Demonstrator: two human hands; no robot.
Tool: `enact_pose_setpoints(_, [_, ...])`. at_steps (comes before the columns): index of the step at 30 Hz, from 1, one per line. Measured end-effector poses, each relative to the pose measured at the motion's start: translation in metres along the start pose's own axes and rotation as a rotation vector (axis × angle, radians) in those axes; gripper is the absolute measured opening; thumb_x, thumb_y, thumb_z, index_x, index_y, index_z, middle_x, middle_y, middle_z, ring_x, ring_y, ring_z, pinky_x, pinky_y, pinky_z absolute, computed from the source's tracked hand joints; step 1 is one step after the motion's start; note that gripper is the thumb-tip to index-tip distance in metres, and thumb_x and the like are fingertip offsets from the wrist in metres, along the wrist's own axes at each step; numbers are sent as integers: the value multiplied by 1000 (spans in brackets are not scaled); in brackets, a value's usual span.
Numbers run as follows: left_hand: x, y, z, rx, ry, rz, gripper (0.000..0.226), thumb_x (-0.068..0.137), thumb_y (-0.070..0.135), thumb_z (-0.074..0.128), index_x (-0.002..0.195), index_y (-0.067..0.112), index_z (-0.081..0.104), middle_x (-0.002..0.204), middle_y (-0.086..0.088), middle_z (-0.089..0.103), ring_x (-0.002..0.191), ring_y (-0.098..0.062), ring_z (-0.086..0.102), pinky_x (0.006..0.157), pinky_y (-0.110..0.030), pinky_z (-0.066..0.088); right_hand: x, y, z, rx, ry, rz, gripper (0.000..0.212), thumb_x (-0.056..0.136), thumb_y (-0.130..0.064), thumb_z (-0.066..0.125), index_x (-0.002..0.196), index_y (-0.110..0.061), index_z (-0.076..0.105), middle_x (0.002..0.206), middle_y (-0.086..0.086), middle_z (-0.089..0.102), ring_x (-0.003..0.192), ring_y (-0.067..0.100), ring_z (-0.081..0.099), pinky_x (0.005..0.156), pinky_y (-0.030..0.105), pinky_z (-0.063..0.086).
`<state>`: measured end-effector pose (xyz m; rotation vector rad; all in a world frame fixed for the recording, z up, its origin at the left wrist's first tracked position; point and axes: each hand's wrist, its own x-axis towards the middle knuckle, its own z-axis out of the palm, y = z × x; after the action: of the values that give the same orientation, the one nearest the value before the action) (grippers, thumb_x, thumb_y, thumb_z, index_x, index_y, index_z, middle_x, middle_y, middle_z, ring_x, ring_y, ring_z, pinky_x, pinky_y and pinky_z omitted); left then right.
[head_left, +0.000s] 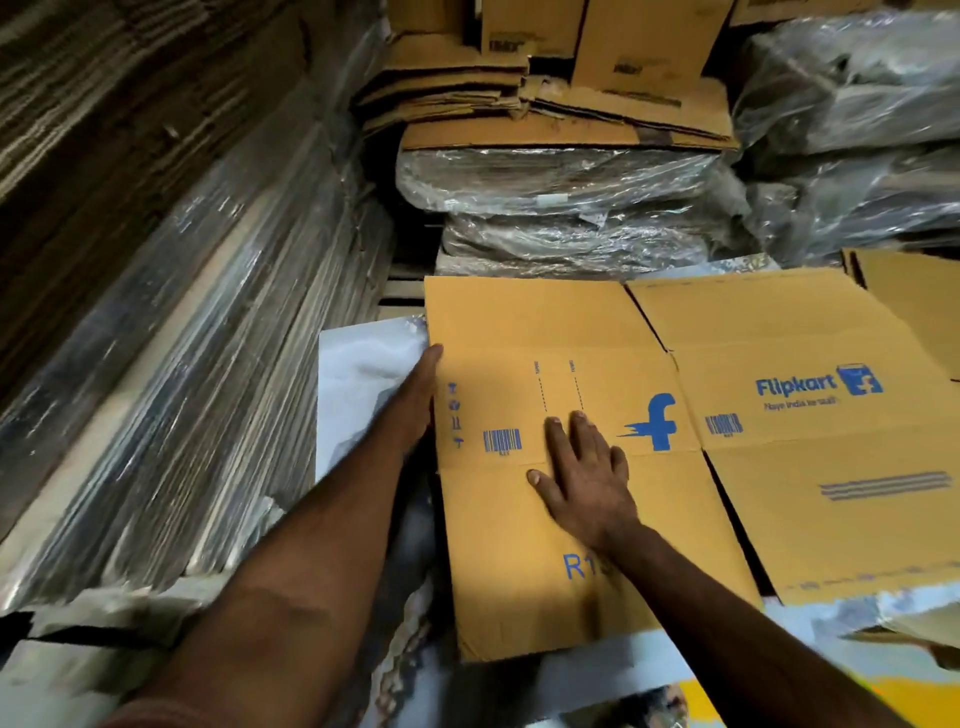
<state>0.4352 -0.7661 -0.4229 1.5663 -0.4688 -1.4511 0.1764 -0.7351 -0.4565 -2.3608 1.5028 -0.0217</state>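
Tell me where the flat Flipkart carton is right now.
In the head view, the flat Flipkart carton lies centre-right, under the right hand, its left edge against the left hand.

A tall wall of wrapped cardboard bundles closes the whole left side. Only a narrow channel is left between it and the flattened carton. The left hand and a loose plastic sheet fill most of that channel. Behind the carton, plastic-wrapped stacks rise close to its far edge, topped by loose flat cartons. More wrapped bundles block the far right corner. Another flat carton lies low at the right. The air above the flattened carton is open.
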Motion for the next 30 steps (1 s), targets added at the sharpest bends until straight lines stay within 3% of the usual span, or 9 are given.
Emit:
enact_pose_setpoints(4, [-20, 45, 25, 167, -222, -237, 65, 91, 74, 33, 97, 20, 69, 87, -7, 74, 84, -25, 69, 75, -35, 52, -4, 6, -30, 61, 178, 21, 70, 96, -65, 18, 152, -25, 27, 155, 11, 28, 144, 28, 24, 115, 53, 26])
enact_pose_setpoints(6, [-35, 57, 45, 124, -227, -231, 53, 98, 61, 38, 107, 15, 63, 83, -8, 75, 78, -25, 71, 77, -41, 54, -4, 11, -50, 87, 215, 38, 66, 98, -63, 22, 149, -23, 33, 148, 12, 37, 137, 28, 33, 112, 49, 31])
enact_pose_setpoints(9, [-51, 66, 78, 80, -159, -78, 39, 104, 40, 40, 120, 9, 57, 86, -9, 74, 81, -23, 69, 87, -45, 54, -8, 22, -84, 140, 198, 45, 70, 96, -65, 19, 146, -20, 38, 143, 12, 43, 132, 29, 40, 108, 46, 37])
enact_pose_setpoints(15, [-114, 103, 147, 12, -70, 217, 22, 104, 24, 42, 101, 10, 60, 79, -5, 68, 69, -18, 64, 68, -32, 54, -39, 44, -151, 229, 318, -33, 61, 101, -59, 24, 143, -19, 44, 143, 9, 46, 131, 28, 42, 104, 45, 39])
enact_pose_setpoints(20, [-169, 117, 207, -154, -19, 343, 24, 103, 20, 42, 90, 11, 60, 59, 0, 70, 55, -15, 65, 58, -29, 54, -85, 73, -218, 359, 480, -91, 73, 93, -65, 15, 127, -19, 59, 132, 7, 58, 126, 26, 47, 105, 45, 37])
enact_pose_setpoints(23, [-199, 113, 251, -232, 9, 387, 23, 101, 25, 46, 97, 10, 63, 72, -6, 71, 60, -21, 68, 53, -31, 55, -118, 86, -247, 367, 534, -141, 76, 90, -71, 11, 117, -21, 63, 123, 6, 62, 120, 25, 51, 102, 47, 40])
enact_pose_setpoints(25, [-218, 107, 277, -295, 27, 413, 21, 101, 26, 47, 94, 12, 61, 81, -9, 69, 67, -23, 66, 57, -33, 57, -140, 91, -259, 330, 564, -157, 75, 91, -72, 14, 114, -20, 63, 120, 6, 62, 118, 27, 52, 100, 47, 42])
enact_pose_setpoints(27, [-232, 98, 299, -382, 57, 435, 16, 101, 23, 48, 95, 12, 59, 90, -11, 69, 74, -24, 66, 65, -35, 57, -159, 103, -268, 296, 587, -123, 67, 92, -70, 28, 119, -20, 62, 125, 7, 59, 121, 29, 50, 99, 47, 44])
enact_pose_setpoints(30, [-247, 87, 317, -503, 76, 447, 12, 100, 20, 50, 104, 11, 58, 102, -14, 69, 83, -26, 67, 63, -36, 57, -183, 129, -276, 143, 594, -79, 60, 91, -60, 52, 137, -21, 49, 134, 8, 51, 124, 32, 48, 98, 49, 46])
